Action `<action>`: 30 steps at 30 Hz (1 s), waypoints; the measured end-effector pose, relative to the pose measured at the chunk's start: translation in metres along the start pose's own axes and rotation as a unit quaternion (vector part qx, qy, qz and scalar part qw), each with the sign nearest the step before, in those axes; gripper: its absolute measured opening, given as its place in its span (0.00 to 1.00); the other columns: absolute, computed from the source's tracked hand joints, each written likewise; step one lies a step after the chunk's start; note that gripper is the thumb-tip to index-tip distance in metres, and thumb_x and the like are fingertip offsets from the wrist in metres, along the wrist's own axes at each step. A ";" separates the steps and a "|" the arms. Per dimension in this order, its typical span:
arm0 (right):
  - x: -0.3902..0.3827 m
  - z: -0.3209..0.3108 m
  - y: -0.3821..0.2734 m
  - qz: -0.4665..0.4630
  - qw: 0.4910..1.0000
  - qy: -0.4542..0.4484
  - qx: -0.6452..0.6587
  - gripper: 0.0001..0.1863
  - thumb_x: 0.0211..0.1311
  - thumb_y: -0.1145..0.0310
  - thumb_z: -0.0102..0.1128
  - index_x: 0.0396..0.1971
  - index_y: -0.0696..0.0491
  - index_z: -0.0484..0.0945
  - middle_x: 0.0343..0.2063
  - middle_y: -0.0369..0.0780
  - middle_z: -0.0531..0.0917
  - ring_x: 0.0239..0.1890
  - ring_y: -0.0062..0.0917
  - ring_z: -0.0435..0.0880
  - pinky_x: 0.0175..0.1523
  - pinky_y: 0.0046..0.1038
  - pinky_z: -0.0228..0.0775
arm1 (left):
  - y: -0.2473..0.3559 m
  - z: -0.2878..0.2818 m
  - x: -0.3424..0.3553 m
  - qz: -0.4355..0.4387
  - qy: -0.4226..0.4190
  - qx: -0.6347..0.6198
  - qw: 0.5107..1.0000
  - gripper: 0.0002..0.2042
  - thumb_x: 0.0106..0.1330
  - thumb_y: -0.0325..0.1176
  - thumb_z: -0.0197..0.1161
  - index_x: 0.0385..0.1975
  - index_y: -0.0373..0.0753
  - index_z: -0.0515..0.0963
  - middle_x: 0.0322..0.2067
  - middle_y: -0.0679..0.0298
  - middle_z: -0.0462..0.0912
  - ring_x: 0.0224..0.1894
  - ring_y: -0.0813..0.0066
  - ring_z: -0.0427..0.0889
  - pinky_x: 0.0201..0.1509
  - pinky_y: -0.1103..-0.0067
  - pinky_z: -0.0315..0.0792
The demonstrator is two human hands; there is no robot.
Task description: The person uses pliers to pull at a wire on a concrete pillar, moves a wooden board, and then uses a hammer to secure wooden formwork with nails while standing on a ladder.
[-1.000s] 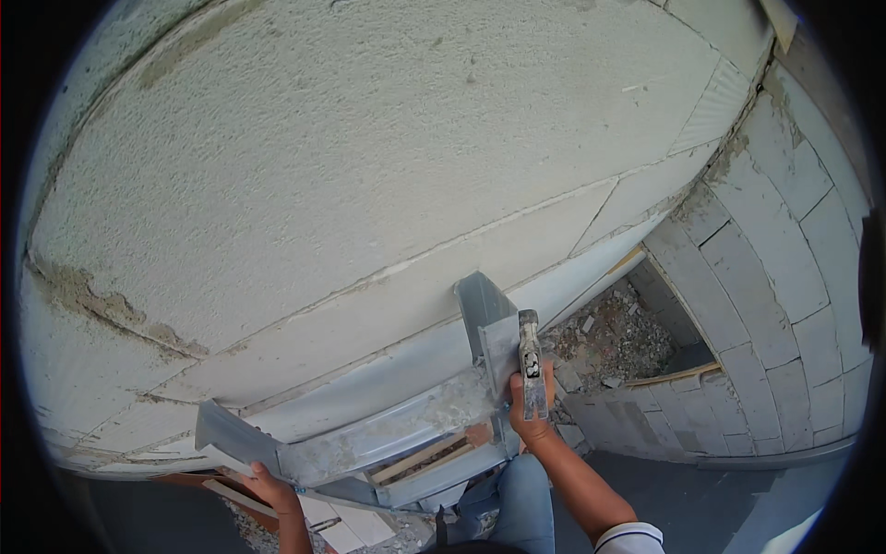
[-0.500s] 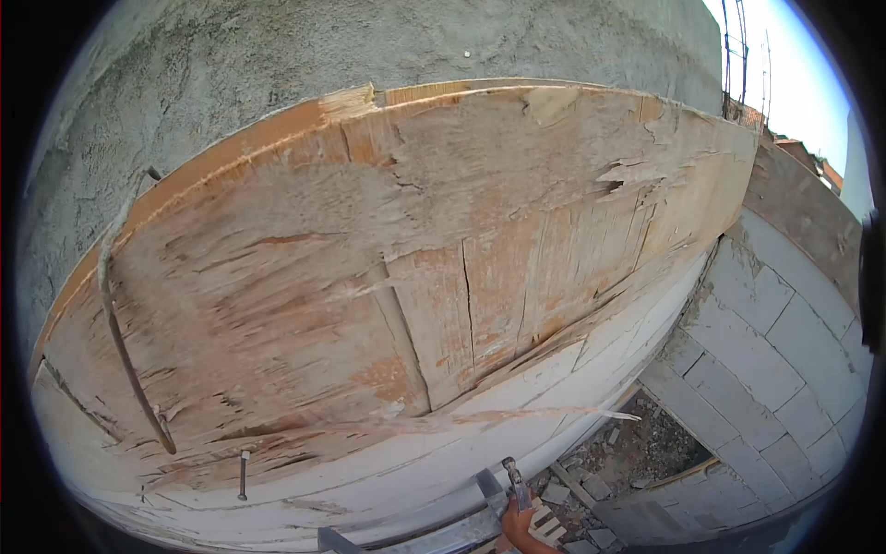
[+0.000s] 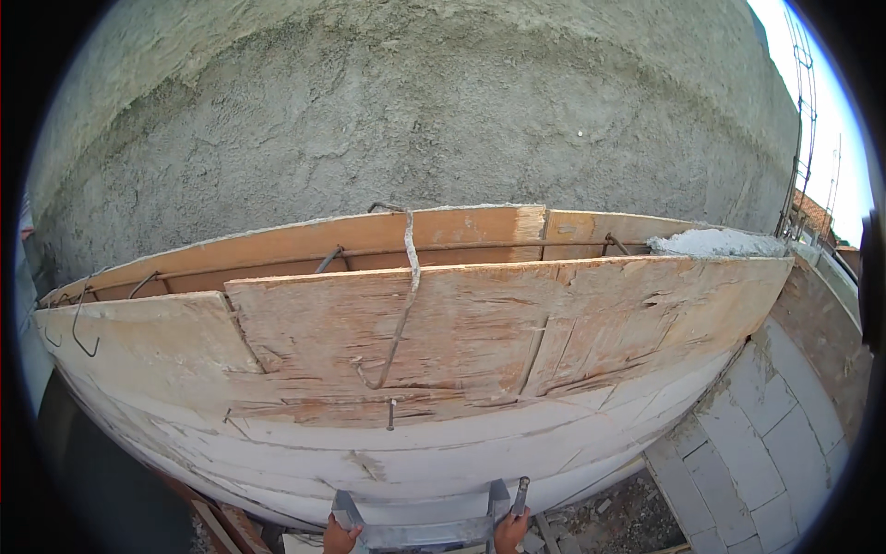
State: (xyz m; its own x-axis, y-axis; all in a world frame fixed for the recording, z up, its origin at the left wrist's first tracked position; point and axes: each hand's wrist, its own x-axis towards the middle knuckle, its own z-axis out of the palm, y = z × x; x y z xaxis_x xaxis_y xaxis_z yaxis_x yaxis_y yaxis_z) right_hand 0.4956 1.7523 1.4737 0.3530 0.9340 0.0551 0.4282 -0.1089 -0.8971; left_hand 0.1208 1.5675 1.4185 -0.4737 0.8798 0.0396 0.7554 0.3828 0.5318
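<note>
At the lower edge my left hand is wrapped round the left rail of a grey metal ladder. My right hand, by the ladder's right rail, is closed on a hammer standing upright in it; its details are small, and whether the fingers also grip the rail I cannot tell. Ahead of both hands is a white block wall. Weathered plywood with peeling layers runs along its top. A bent steel bar hangs over the board's edge, and a nail sticks out below it.
Behind the front board stands a second plywood board, with a steel reinforcing bar in the gap. A rough grey wall rises behind. Hooked bars project at left. On the right are a block wall and rubble below.
The view has pulled back and risen, so the gap behind the front board now shows. My left hand has come into sight on the ladder. The hammer stays in my right hand.
</note>
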 end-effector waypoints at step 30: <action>-0.007 -0.072 -0.070 -0.027 0.995 -0.083 -0.051 0.18 0.65 0.59 0.42 0.41 0.60 0.68 0.27 0.51 0.76 0.29 0.47 0.75 0.37 0.39 0.65 | 0.419 -0.321 0.098 0.348 0.253 -0.298 0.852 0.11 0.50 0.29 0.70 0.33 0.37 0.79 0.33 0.61 0.77 0.29 0.78 0.76 0.32 0.83 0.73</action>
State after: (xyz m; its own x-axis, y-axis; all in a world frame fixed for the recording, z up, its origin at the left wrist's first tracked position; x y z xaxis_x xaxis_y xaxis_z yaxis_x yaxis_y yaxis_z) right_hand 0.5229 1.7291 1.5677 0.1892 0.9817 0.0216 0.5284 -0.0833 -0.8449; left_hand 0.2459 1.7237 1.9168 -0.2532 0.5434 0.8004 0.6407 -0.5257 0.5596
